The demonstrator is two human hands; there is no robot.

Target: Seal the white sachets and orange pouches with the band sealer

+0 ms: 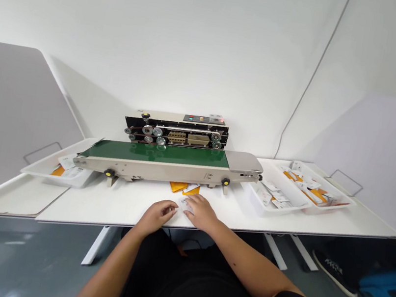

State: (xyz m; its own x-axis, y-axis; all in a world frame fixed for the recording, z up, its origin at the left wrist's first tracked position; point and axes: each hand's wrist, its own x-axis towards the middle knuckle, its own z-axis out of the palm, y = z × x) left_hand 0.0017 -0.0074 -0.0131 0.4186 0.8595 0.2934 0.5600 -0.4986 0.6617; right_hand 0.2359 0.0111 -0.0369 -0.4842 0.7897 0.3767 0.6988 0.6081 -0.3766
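At the table's front edge, a small clear-and-white packet with dark print lies between my two hands. My left hand has its fingers curled in, thumb and fingertips closed at the packet's left edge. From the other side my right hand covers part of the packet, its thumb and fingers closed on it. Just beyond the hands, orange packets lie partly under a sealing machine's conveyor. The green belt runs in front of the machine's rollers and sealing head.
On the right, a white bin holds white packets; the bin beside it holds white and orange ones. Another bin stands at the left with packets inside. A blue stool and a shoe show at lower right.
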